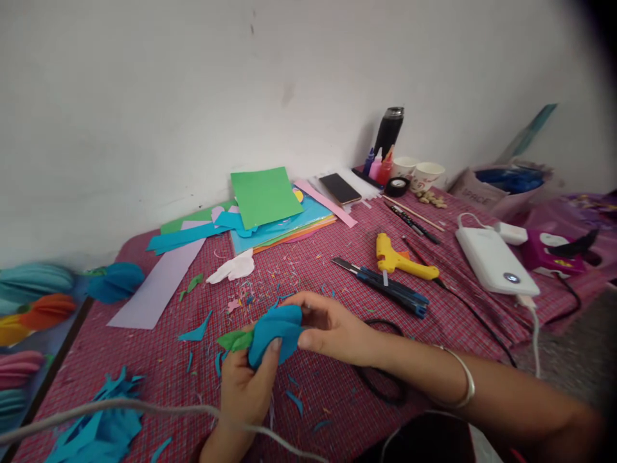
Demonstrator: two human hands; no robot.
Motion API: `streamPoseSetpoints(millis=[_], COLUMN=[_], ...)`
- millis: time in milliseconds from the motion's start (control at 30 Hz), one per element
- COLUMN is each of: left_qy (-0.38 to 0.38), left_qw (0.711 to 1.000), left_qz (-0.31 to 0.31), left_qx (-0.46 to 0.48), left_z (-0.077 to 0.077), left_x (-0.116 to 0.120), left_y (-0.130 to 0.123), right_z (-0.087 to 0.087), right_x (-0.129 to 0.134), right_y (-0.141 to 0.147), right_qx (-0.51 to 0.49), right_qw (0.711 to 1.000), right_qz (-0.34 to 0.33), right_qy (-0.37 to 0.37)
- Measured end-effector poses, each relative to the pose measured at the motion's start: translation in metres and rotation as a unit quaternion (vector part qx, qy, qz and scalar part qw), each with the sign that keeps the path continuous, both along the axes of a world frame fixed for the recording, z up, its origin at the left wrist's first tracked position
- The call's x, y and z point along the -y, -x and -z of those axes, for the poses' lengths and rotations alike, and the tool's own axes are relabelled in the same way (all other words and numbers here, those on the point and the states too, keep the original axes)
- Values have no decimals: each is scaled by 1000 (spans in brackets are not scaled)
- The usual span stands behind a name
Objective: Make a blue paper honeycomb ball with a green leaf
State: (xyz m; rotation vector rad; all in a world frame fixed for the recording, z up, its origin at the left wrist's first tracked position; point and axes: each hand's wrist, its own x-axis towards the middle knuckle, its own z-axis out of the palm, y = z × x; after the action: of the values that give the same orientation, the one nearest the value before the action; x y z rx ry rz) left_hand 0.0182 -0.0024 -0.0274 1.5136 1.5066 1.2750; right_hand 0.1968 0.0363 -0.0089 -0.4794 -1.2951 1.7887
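Note:
A blue paper piece with rounded, layered petals is held over the table's middle front, with green leaf shapes at its left end. My left hand grips it from below, thumb pressed on the blue paper and fingers partly hidden behind it. From the right, my right hand holds the blue paper's right edge between thumb and fingers. Small paper scraps and a blue offcut lie around the hands on the red checked cloth.
A yellow glue gun, a cutter and a power bank lie to the right. Coloured sheets are at the back. Blue scraps pile up front left; a cable crosses in front.

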Motion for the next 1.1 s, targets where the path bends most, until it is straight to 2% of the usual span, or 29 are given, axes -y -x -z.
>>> streamPoseSetpoints(millis=[133,300,433,567,733,967,1100], left_qy=[-17,-28,-27,-32,-21,-18,-9], left_qw=[999,998,997,994,992,993,996], left_qz=[28,4,-20,-29,-58,-45,-29], left_qx=[-39,-48,-76,-105,-114,-111,-83], left_z=[-4,1,7,1,-10,-4,-7], left_x=[-1,-1,-1,0,3,2,2], left_y=[-2,-2,-1,-6,-14,-12,-14], right_z=[3,2,0,1,2,2,2], right_x=[4,6,5,5,7,6,5], right_y=[4,4,2,3,5,4,4], right_qx=[38,100,169,211,221,228,216], right_qw=[999,989,968,951,948,950,958], right_qz=[34,78,109,127,125,120,118], right_qy=[-6,-75,-152,-189,-193,-177,-150])
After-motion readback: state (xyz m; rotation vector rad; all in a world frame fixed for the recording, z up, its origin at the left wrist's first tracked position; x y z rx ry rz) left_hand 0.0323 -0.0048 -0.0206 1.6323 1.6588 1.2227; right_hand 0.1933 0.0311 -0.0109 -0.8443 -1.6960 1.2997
